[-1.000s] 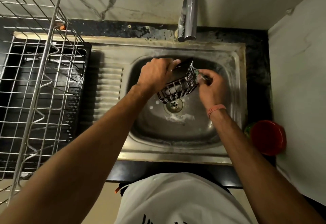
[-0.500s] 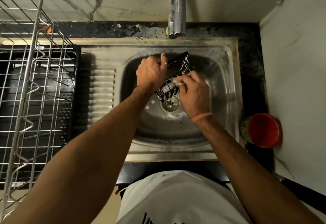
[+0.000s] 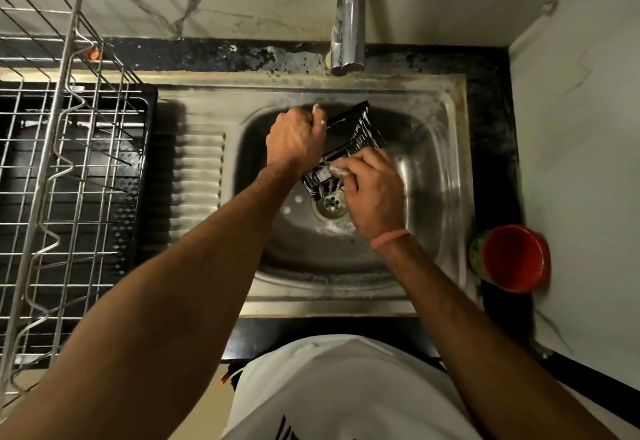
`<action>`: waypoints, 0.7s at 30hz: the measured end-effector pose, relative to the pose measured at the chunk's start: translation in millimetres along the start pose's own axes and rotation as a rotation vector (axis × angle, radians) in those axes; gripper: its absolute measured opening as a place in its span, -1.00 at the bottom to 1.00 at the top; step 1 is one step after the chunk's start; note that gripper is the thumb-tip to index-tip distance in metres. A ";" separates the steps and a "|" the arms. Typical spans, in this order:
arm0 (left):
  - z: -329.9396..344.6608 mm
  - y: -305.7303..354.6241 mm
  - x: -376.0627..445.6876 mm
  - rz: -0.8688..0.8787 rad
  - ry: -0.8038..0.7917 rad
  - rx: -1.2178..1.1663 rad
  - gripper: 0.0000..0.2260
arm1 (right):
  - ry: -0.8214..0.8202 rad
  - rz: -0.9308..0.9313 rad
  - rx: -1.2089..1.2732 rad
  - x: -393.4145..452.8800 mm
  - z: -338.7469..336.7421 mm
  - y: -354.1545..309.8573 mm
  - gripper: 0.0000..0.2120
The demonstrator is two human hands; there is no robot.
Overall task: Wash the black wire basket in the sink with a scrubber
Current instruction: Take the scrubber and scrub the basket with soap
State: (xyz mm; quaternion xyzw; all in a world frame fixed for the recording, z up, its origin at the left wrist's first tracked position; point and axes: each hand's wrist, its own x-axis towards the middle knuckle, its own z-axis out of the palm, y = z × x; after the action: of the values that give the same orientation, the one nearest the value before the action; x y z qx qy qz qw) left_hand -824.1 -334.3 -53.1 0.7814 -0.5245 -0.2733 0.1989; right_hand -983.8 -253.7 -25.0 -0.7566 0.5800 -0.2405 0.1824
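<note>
Scrubbing is midway: the black wire basket (image 3: 360,138), streaked with suds, is tilted over the sink (image 3: 440,149) drain. The left hand (image 3: 294,142) grips its rim; the right hand (image 3: 372,194) pinches a foamy scrubber (image 3: 337,171) against its side. No water runs from the faucet (image 3: 349,17), so rinsing remains.

**Bare forearms, one wristband, a white top**

Both arms are bare from the edge of the picture to the fingers, with no sleeves in sight. The right hand (image 3: 372,194) has a thin pink band (image 3: 389,239) round its wrist; the left hand (image 3: 294,142) wears nothing at the wrist. White soap foam clings to some fingertips of both hands. At the bottom of the view the torso is covered by a white garment (image 3: 346,391) with a partly visible black print near its lower edge.
</note>
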 end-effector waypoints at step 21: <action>6.5 -7.4 2.7 0.048 -0.143 -0.176 -0.39 | 0.121 0.195 0.064 14.6 -8.2 24.6 -0.79</action>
State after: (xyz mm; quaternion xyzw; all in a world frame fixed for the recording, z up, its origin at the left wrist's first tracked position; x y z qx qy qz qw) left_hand -822.1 -334.3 -63.0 0.7266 -0.5300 -0.3686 0.2350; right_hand -1004.8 -274.2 -29.7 -0.6744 0.6528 -0.2854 0.1937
